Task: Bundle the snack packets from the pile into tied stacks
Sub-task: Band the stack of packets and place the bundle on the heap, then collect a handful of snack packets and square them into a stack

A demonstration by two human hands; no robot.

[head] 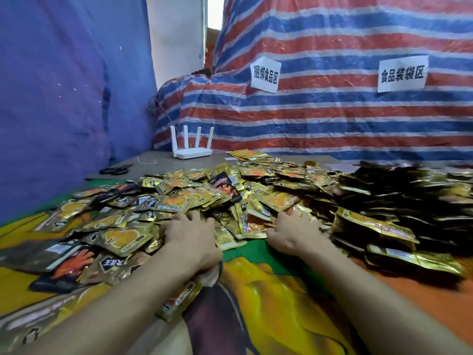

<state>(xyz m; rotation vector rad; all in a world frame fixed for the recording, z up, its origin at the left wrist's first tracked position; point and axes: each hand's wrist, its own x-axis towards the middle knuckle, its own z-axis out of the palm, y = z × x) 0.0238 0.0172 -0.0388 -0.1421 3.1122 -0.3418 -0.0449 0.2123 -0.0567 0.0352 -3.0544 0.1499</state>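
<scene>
a broad pile of snack packets (230,190) covers the desk (158,162). most are gold foil with an orange picture and a small black tag; the writing on them is too blurred to read. one black packet (226,187) with red-orange print lies on top of the pile near its middle, and the right side of the pile is a mass of dark packets (399,201).

at the near edge of the pile, the left hand (189,231) lies palm down on the gold packets, fingers stretched forward and gripping nothing. beside it, also at the near edge, the right hand (294,231) rests palm down with its fingertips sunk among the packets; whether it grips one cannot be told. a single gold packet (179,301) lies in front of the pile, under the left forearm, on a green, yellow and orange printed sheet (268,290).

behind the pile to the left stand a white router (192,151) with four antennas, black scissors (116,170) and a bit of pale string (147,161). behind the pile hangs a red, white and blue striped tarp (332,129) bearing two paper signs: "捆绑食品区" (265,74) and "食品装袋区" (401,73).
</scene>
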